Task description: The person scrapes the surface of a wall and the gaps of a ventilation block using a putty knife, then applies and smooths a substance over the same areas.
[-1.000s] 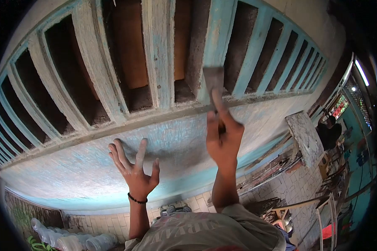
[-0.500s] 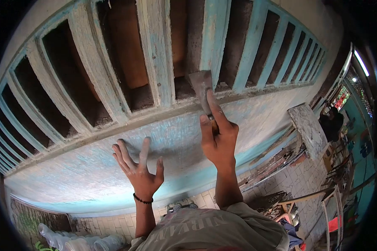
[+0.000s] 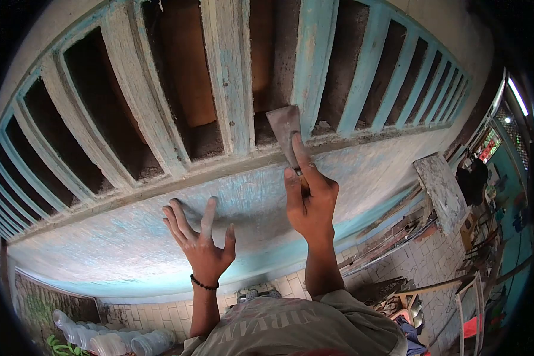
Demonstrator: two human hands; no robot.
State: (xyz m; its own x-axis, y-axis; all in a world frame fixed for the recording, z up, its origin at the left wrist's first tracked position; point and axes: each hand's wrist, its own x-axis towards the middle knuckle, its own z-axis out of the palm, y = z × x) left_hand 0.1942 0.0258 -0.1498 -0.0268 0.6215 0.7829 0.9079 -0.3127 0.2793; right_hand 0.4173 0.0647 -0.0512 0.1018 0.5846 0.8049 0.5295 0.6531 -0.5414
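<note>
The shirt is nearest. Beyond it the left hand, with 1 bracelet, spreads its fingers wide at the wall, holding nothing. To its right, the right hand grips a scraper by the handle, index finger along the metal. The blade is over the sill by the foot of a blue slat; contact I cannot tell. Far right, a board is near a person in dark clothes.
</note>
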